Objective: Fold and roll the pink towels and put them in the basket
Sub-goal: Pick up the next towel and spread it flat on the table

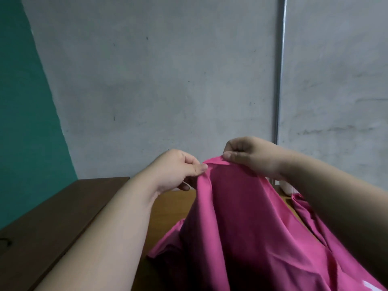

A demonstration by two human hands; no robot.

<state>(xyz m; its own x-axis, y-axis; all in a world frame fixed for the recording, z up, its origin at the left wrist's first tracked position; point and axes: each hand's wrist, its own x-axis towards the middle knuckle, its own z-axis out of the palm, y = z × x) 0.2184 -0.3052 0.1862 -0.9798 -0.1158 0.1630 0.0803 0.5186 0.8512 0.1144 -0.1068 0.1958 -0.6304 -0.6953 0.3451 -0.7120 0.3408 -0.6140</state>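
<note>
Two hands, both clamped on cloth. L hand [178,170] pinches the top hem of the pink towel [252,223] between thumb + forefinger. R hand [249,156] pinches the same hem just beside it, fingers curled over the edge. Hands are near each other, not touching. Towel hangs from these 2 pts in front of me, lower part bunched on the wooden table [172,206]. More pink cloth [304,211] lies beyond my R forearm; cannot tell if it is the same towel or a 2nd one. Basket: not in view.

Failure modes, as I judge them:
1. Grip pts too close. Most of the hem is unsupported, so the sides droop + the cloth won't spread flat. Result: skewed fold, uneven roll.
2. Fabric looks thin + slick. A light pinch may slip if I slide a hand along the hem toward a corner; the towel then drops into a heap.
3. Bunched lower part may drag on the table or catch the other pink cloth when lifted, pulling it along.
4. Dark ledge [63,217] at L is near; a wide L-arm sweep may hit it.
</note>
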